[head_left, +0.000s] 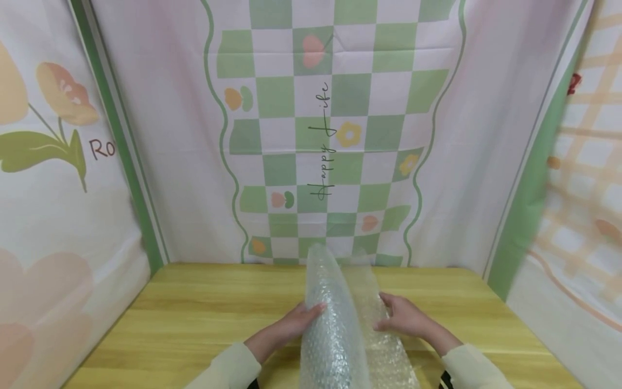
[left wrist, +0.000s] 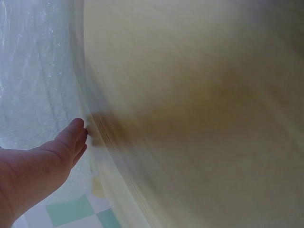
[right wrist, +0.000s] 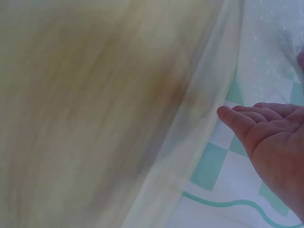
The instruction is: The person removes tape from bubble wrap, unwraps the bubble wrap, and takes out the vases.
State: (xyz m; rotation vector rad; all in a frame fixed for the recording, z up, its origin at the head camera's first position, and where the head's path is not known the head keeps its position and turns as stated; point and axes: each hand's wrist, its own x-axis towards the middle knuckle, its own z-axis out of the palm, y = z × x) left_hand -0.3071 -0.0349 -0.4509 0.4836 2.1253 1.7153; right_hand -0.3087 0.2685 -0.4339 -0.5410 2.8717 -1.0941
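A loose roll of clear bubble wrap [head_left: 330,324] extends up the middle of the head view, its far end overlapping the curtain. My left hand [head_left: 293,322] holds the roll's left side, thumb on the wrap and other fingers mostly hidden by it. On the right, a loose flap [head_left: 389,351] trails off the roll. At the flap's outer edge is my right hand [head_left: 405,317], its thumb and fingers apart. The right wrist view shows that hand [right wrist: 275,142] with palm turned up and fingers extended near the hanging wrap [right wrist: 266,52].
A wood-grain table [head_left: 218,302] lies underneath. Behind it hangs a curtain [head_left: 350,162] with green checks and small flowers. Printed cloths close off the left [head_left: 58,216] and right [head_left: 583,216] sides.
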